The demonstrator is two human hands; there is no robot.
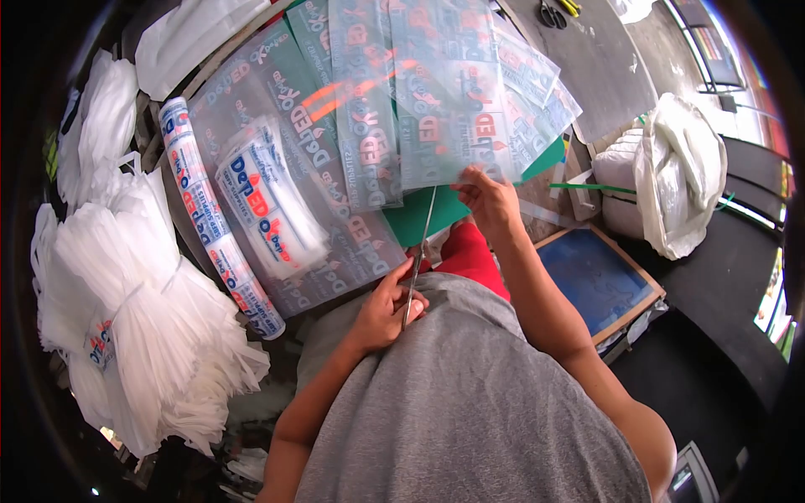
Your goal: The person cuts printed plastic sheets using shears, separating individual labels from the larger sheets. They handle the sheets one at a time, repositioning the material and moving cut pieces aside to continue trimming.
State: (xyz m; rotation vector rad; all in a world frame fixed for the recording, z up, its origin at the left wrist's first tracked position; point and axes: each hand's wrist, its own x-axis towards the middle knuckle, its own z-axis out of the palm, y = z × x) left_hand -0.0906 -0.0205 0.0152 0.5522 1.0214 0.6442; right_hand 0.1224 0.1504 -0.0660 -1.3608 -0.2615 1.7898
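Note:
My left hand (387, 308) is close to my body with its fingers closed around a long, thin metal strip (428, 214). The strip slants up toward the near edge of the printed plastic sheets. My right hand (490, 199) pinches the bottom edge of a clear printed plastic sheet (449, 126), thumb and fingertips together. More printed sheets (362, 126) overlap beside it, fanned out over a green board (411, 222). A larger translucent printed sheet (335, 243) lies under a small stack of white printed plastic bags (272, 210).
A printed plastic roll (220, 222) lies left of the stack. Bundled white plastic bags (147, 310) fill the left side. On the right are a white sack (679, 176) and a wood-framed blue screen (599, 272). Black-handled scissors (551, 14) rest at the top.

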